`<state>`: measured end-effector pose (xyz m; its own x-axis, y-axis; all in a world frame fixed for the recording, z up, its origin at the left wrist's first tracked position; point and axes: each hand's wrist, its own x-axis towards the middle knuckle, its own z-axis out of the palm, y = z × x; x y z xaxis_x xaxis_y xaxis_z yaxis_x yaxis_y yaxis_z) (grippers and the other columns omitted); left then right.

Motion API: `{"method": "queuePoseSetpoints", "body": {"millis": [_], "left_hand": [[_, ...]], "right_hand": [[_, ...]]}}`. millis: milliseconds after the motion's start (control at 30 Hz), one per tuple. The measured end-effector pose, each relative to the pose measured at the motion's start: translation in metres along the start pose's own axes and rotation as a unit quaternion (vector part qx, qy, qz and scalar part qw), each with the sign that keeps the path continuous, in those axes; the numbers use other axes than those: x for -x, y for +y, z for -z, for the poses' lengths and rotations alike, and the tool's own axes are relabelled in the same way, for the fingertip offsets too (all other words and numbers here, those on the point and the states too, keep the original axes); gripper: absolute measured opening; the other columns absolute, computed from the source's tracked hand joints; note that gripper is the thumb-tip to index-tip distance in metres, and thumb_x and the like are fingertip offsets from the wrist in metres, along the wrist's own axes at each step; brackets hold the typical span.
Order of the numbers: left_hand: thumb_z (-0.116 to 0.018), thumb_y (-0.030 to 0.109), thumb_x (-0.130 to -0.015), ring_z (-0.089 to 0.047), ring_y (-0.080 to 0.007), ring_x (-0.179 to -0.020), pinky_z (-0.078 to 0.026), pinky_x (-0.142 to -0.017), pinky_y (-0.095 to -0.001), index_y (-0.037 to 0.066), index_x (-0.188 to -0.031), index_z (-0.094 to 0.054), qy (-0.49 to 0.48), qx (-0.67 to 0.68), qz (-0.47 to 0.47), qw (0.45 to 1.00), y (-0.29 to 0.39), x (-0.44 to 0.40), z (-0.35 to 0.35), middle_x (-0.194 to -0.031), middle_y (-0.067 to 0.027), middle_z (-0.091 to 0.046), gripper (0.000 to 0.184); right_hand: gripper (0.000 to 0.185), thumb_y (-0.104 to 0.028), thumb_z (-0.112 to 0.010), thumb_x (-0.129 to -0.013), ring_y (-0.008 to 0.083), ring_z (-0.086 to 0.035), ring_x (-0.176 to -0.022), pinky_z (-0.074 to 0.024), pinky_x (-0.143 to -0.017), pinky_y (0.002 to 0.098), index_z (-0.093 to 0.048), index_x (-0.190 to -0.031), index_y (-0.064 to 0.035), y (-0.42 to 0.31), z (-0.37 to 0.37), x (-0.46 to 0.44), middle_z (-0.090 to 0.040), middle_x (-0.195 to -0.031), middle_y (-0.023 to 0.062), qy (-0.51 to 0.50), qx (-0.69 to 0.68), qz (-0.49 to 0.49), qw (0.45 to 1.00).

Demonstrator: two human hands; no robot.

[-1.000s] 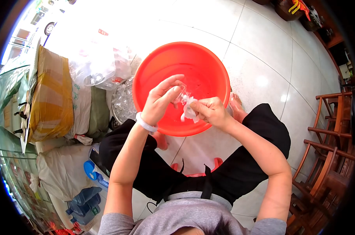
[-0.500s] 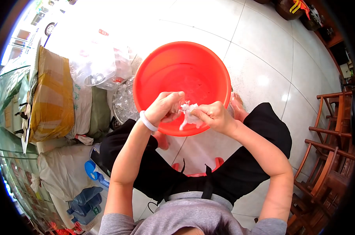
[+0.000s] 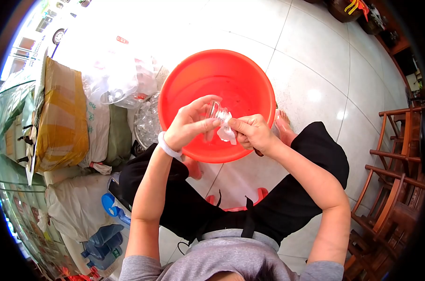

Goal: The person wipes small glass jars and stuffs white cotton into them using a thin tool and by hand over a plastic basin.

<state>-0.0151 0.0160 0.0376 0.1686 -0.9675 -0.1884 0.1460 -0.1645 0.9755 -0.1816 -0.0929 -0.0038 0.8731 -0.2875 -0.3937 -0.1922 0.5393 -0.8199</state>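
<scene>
My left hand point(image 3: 189, 124) curls its fingers and thumb round a small clear glass bottle point(image 3: 213, 109). Its neck points toward my right hand point(image 3: 253, 133), which is closed on a crumpled white cloth point(image 3: 226, 135) and presses it against the bottle's neck. A dark brown tip point(image 3: 258, 152) pokes out below my right hand; the rest of that thing is hidden. Both hands are above the near side of a red plastic basin point(image 3: 264, 84).
Left of the basin a round container point(image 3: 146, 122) holds several clear glass pieces. Beyond it lie plastic bags point(image 3: 121, 82), a taped cardboard box point(image 3: 62, 114) and blue water jugs point(image 3: 102, 246). Wooden chairs point(image 3: 393, 178) stand at the right. My feet flank the basin.
My left fingers have loosened and shifted, and more of the bottle shows, tilted up and away. My right hand has turned slightly, and the brown tip has come into sight beneath it.
</scene>
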Motion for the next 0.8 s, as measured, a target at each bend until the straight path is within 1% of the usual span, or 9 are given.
{"method": "queuePoseSetpoints", "body": {"millis": [167, 233, 267, 333, 367, 433, 567, 767, 800], "left_hand": [[-0.050, 0.028, -0.089, -0.042, -0.0074, -0.042, -0.028, -0.035, -0.0197, 0.000, -0.095, -0.055, 0.035, 0.054, 0.125, 0.990, -0.010, -0.004, 0.002, -0.062, -0.0011, -0.049, 0.029], [-0.045, 0.033, -0.089, -0.035, -0.0064, -0.039, -0.020, -0.032, -0.0196, 0.003, -0.084, -0.056, 0.053, 0.039, 0.174, 0.983, -0.011, -0.005, -0.001, -0.055, 0.0000, -0.045, 0.032], [-0.045, 0.033, -0.089, -0.035, -0.0064, -0.039, -0.020, -0.032, -0.0196, 0.003, -0.084, -0.056, 0.053, 0.039, 0.174, 0.983, -0.011, -0.005, -0.001, -0.055, 0.0000, -0.045, 0.032], [-0.048, 0.033, -0.088, -0.030, -0.0057, -0.039, -0.017, -0.033, -0.0221, 0.008, -0.068, -0.046, 0.035, 0.068, 0.205, 0.976, -0.013, -0.004, -0.001, -0.053, 0.0025, -0.037, 0.033], [-0.048, 0.033, -0.088, -0.030, -0.0057, -0.039, -0.017, -0.033, -0.0221, 0.008, -0.068, -0.046, 0.035, 0.068, 0.206, 0.976, -0.013, -0.004, -0.002, -0.053, 0.0025, -0.037, 0.033], [-0.045, 0.035, -0.087, -0.026, -0.0063, -0.040, -0.015, -0.034, -0.0232, 0.009, -0.065, -0.044, 0.062, 0.088, 0.264, 0.958, -0.013, -0.006, -0.005, -0.053, 0.0024, -0.036, 0.035], [-0.043, 0.036, -0.087, -0.027, -0.0071, -0.040, -0.015, -0.034, -0.0226, 0.009, -0.066, -0.044, 0.059, 0.117, 0.267, 0.955, -0.022, -0.011, -0.002, -0.053, 0.0023, -0.037, 0.034], [-0.045, 0.040, -0.086, -0.029, -0.0079, -0.039, -0.016, -0.033, -0.0224, 0.011, -0.065, -0.042, 0.089, 0.116, 0.264, 0.953, -0.025, -0.013, -0.001, -0.053, 0.0013, -0.038, 0.036], [-0.041, 0.041, -0.087, -0.029, -0.0082, -0.038, -0.017, -0.031, -0.0213, 0.011, -0.070, -0.047, 0.080, 0.120, 0.270, 0.952, -0.029, -0.014, 0.001, -0.051, 0.0009, -0.040, 0.036]], "right_hand": [[0.034, -0.029, -0.055, -0.089, 0.0035, -0.037, -0.042, -0.0284, -0.039, 0.0213, -0.062, -0.072, -0.0006, 0.004, -0.005, 0.005, -0.044, -0.049, -0.0020, 0.016, 0.098, 0.064, 0.993], [0.026, -0.023, -0.055, -0.089, 0.0094, -0.047, -0.044, -0.0353, -0.041, 0.0253, -0.065, -0.078, -0.0015, 0.009, -0.003, 0.006, -0.052, -0.052, 0.0028, 0.021, 0.247, 0.183, 0.951], [0.026, -0.023, -0.055, -0.089, 0.0094, -0.047, -0.044, -0.0353, -0.041, 0.0253, -0.065, -0.078, -0.0015, 0.014, 0.000, 0.003, -0.052, -0.052, 0.0028, 0.021, 0.247, 0.183, 0.951], [0.019, -0.018, -0.054, -0.087, 0.0186, -0.056, -0.049, -0.0412, -0.044, 0.0308, -0.063, -0.078, -0.0033, 0.022, 0.006, -0.004, -0.056, -0.056, 0.0078, 0.040, 0.355, 0.368, 0.858], [0.019, -0.018, -0.054, -0.087, 0.0186, -0.056, -0.049, -0.0412, -0.044, 0.0308, -0.063, -0.078, -0.0033, 0.015, 0.009, -0.002, -0.056, -0.056, 0.0078, 0.040, 0.355, 0.367, 0.859], [0.015, -0.015, -0.053, -0.085, 0.0250, -0.059, -0.055, -0.0442, -0.046, 0.0339, -0.059, -0.076, -0.0049, -0.005, 0.012, 0.003, -0.058, -0.061, 0.0095, -0.003, 0.557, 0.334, 0.761], [0.015, -0.014, -0.054, -0.085, 0.0264, -0.058, -0.052, -0.0446, -0.047, 0.0339, -0.064, -0.078, -0.0047, -0.009, 0.009, 0.002, -0.060, -0.061, 0.0107, 0.023, 0.583, 0.317, 0.747], [0.017, -0.020, -0.051, -0.086, 0.0268, -0.058, -0.051, -0.0444, -0.045, 0.0365, -0.057, -0.078, -0.0069, 0.003, 0.014, -0.001, -0.058, -0.058, 0.0085, 0.069, 0.547, 0.323, 0.769], [0.018, -0.021, -0.050, -0.087, 0.0270, -0.058, -0.051, -0.0446, -0.045, 0.0365, -0.057, -0.078, -0.0067, 0.000, 0.012, 0.000, -0.058, -0.058, 0.0084, 0.072, 0.535, 0.325, 0.776]]}}
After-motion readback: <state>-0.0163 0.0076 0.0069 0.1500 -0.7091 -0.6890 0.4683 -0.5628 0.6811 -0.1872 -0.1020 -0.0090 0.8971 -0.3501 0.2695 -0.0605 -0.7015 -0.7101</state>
